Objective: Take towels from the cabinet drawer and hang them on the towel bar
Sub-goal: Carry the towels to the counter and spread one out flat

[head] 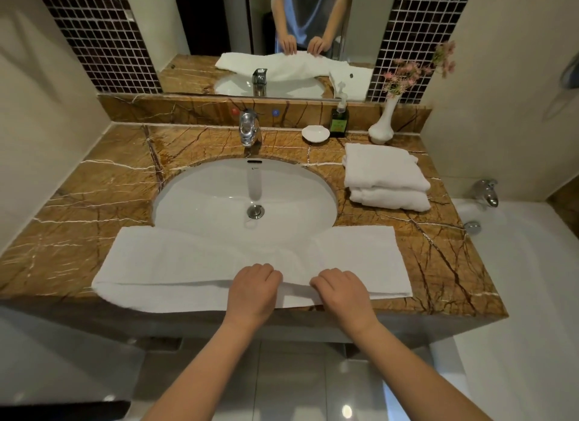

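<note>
Towel [188,264] lies folded on the counter [78,207]; our left hand [253,290] and right hand [341,295] pinch its near edge, probably for lifting.

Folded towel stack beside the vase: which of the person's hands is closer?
Right. The right hand grips the spread towel at its front edge, left of and nearer the camera than the folded towel stack; the left hand grips it farther left.

Left of the sink [203,195] the counter [78,207] offered free passage. On the right stood folded towels [387,176], a vase [381,129], a soap bottle [340,121]; a spread towel [175,264] covered the front.
</note>
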{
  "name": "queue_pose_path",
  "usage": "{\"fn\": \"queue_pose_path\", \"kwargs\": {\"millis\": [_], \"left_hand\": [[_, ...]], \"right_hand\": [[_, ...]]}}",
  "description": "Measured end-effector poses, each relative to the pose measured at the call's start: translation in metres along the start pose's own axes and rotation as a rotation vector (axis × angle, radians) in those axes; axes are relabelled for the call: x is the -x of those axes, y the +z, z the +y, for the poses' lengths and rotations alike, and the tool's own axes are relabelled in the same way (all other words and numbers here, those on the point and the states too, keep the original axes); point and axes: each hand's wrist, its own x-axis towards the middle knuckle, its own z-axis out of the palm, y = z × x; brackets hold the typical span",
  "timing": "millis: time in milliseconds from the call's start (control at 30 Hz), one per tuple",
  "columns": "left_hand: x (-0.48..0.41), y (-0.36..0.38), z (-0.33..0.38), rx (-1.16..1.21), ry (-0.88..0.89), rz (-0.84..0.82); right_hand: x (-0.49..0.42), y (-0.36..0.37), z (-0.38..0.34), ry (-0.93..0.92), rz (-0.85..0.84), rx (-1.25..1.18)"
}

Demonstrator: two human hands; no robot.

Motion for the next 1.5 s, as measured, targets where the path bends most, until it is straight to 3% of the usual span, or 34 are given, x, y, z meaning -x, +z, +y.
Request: {"fn": "queue_pose_path", "kwargs": {"millis": [100,233,667,933,1233,1367,1500], "left_hand": [[0.008,-0.002,-0.005,0.0,0.075,0.023],[0.027,0.006,-0.007,-0.038,0.164,-0.099],[0.016,-0.001,-0.004,0.048,-0.072,-0.154],[-0.008,0.012,0.011,0.096,-0.085,-0.198],[0.014,-0.005,-0.062,0.047,-0.144,-0.179],[0.013,-0.01,-0.072,-0.026,-0.123,-0.185],[0.015,-0.011,-0.074,-0.012,-0.105,-0.112]], "right_hand": [[0.012,0.004,-0.006,-0.007,0.003,-0.038],[0.03,0.011,-0.008,-0.012,-0.15,-0.024],[0.023,0.0,0.026,0.098,-0.3,0.019],[0.015,-0.013,0.051,0.227,-0.416,0.039],[-0.046,0.016,-0.03,-0.021,-0.401,-0.097],[-0.048,0.025,-0.044,0.058,-0.395,0.022],[-0.045,0.026,-0.048,0.157,-0.396,-0.07]]}}
